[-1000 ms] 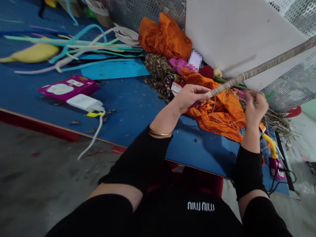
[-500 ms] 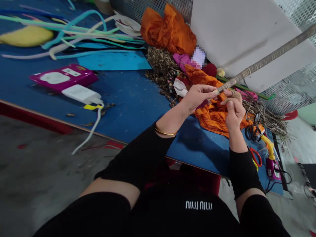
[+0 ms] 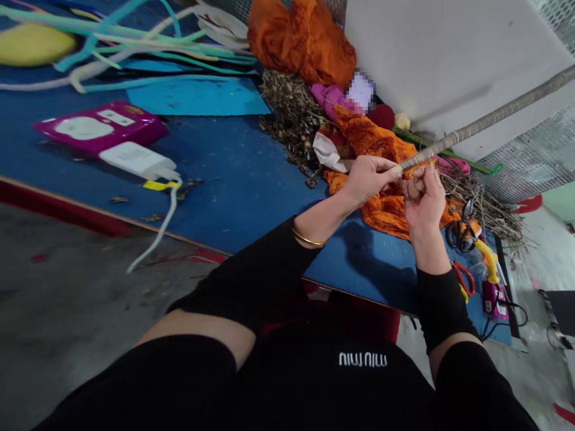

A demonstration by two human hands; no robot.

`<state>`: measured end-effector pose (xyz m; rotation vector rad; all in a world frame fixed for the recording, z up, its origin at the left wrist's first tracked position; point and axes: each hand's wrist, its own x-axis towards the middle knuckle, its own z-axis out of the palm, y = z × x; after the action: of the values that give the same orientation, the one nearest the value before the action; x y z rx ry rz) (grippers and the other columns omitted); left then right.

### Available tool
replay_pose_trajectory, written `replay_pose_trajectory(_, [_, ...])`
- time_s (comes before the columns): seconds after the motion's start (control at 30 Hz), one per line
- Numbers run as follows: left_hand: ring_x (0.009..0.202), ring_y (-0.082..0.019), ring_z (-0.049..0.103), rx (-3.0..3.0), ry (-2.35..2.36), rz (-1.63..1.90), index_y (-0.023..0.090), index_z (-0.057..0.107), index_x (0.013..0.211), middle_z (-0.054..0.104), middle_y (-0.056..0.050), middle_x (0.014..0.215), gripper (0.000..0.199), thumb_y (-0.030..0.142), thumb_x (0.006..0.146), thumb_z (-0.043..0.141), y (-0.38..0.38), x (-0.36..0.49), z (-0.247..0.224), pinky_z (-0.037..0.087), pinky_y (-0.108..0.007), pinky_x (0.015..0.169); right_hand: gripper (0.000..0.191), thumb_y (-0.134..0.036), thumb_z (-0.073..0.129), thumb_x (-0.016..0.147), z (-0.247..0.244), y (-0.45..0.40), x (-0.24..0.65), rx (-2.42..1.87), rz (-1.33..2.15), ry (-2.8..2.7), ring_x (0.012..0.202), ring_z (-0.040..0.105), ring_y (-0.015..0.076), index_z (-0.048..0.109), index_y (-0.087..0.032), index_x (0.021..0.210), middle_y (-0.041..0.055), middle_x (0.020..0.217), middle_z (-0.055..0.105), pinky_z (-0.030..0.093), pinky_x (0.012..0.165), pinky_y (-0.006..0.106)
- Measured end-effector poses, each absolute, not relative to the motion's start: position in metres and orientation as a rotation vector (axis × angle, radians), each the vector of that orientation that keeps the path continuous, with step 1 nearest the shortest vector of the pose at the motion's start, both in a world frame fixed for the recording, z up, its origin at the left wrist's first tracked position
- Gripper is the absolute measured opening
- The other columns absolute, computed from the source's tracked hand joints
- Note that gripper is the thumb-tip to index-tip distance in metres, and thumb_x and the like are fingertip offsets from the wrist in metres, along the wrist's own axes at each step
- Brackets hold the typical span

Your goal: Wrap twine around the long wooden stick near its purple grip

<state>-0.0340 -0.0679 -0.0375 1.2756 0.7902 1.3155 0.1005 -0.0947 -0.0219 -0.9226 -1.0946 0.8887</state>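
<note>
A long stick (image 3: 489,117), wrapped in greyish-brown bands, slants from the upper right down to my hands. My left hand (image 3: 371,178) pinches its lower end between thumb and fingers. Just beside that end, below the stick, my right hand (image 3: 426,200) is closed with its palm turned up. Its curled fingers hold a small tan roll (image 3: 415,187) that looks like tape, partly hidden by them. Under both hands lies crumpled orange cloth (image 3: 381,209) on the blue table (image 3: 215,173).
Dried plant stems (image 3: 291,114) and a large orange bundle (image 3: 305,45) lie at the back. On the left are a purple box (image 3: 103,129), a white plug (image 3: 137,160) and pastel flexible strips (image 3: 148,51). Scissors (image 3: 465,278) and a yellow glue gun (image 3: 487,257) lie at right.
My right hand has turned palm up and its fingers have shifted beside the stick. The left hand keeps its pinch on the stick's end. The view has shifted slightly.
</note>
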Motion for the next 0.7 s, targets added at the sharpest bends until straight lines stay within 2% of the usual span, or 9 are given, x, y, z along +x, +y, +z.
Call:
replay_pose_trajectory(0.13, [0.053, -0.009, 0.053, 1.369, 0.806, 1.384, 0.013, 0.082, 0.084, 0.07, -0.001, 0.065, 0.016, 0.025, 0.083, 0.072, -0.064, -0.026, -0.049, 0.04, -0.022, 0.052, 0.032, -0.04, 0.065, 0.097, -0.015, -0.1, 0.096, -0.936, 0.983, -0.841, 0.044, 0.033, 0.005, 0.061, -0.021, 0.071, -0.01, 0.053, 0.033, 0.041, 0.05, 0.02])
replay_pose_trajectory(0.27, [0.073, -0.016, 0.069, 1.541, 0.92, 1.438, 0.014, 0.083, 0.096, 0.081, -0.006, 0.087, 0.019, 0.024, 0.084, 0.073, -0.062, -0.025, -0.054, 0.053, -0.026, 0.07, 0.034, -0.037, 0.055, 0.105, -0.01, -0.096, 0.098, -0.911, 1.072, -0.65, 0.04, 0.023, 0.0041, 0.063, -0.02, 0.077, -0.0132, 0.049, 0.023, 0.041, 0.05, 0.017])
replay_pose_trajectory(0.33, [0.085, -0.019, 0.074, 1.596, 0.981, 1.479, 0.015, 0.081, 0.11, 0.082, -0.007, 0.098, 0.027, 0.022, 0.084, 0.074, -0.063, -0.025, -0.056, 0.056, -0.028, 0.08, 0.03, -0.036, 0.057, 0.104, -0.011, -0.094, 0.098, -0.885, 1.095, -0.607, 0.04, 0.02, 0.0043, 0.064, -0.02, 0.08, -0.0143, 0.049, 0.021, 0.043, 0.051, 0.017])
replay_pose_trajectory(0.43, [0.094, -0.02, 0.076, 1.669, 1.055, 1.509, 0.017, 0.07, 0.131, 0.082, -0.005, 0.103, 0.045, 0.017, 0.086, 0.073, -0.071, -0.023, -0.056, 0.057, -0.031, 0.091, 0.019, -0.032, 0.067, 0.097, -0.015, -0.094, 0.093, -0.885, 1.081, -0.6, 0.045, 0.036, 0.0047, 0.065, -0.021, 0.081, -0.0121, 0.052, 0.037, 0.046, 0.053, 0.018])
replay_pose_trajectory(0.53, [0.098, -0.02, 0.076, 1.783, 1.154, 1.481, 0.021, 0.066, 0.136, 0.083, -0.003, 0.103, 0.05, 0.014, 0.087, 0.071, -0.081, -0.022, -0.053, 0.057, -0.032, 0.094, 0.008, -0.029, 0.072, 0.09, -0.02, -0.095, 0.091, -0.918, 1.087, -0.669, 0.055, 0.051, 0.0049, 0.072, -0.021, 0.088, -0.0078, 0.066, 0.057, 0.044, 0.052, 0.018])
replay_pose_trajectory(0.7, [0.101, -0.022, 0.076, 1.843, 1.171, 1.399, 0.019, 0.07, 0.132, 0.083, -0.006, 0.109, 0.048, 0.017, 0.085, 0.075, -0.082, -0.026, -0.048, 0.057, -0.033, 0.095, 0.011, -0.028, 0.079, 0.082, -0.026, -0.09, 0.099, -0.904, 1.048, -0.768, 0.053, 0.043, 0.0038, 0.074, -0.021, 0.088, -0.0066, 0.071, 0.06, 0.038, 0.049, 0.019])
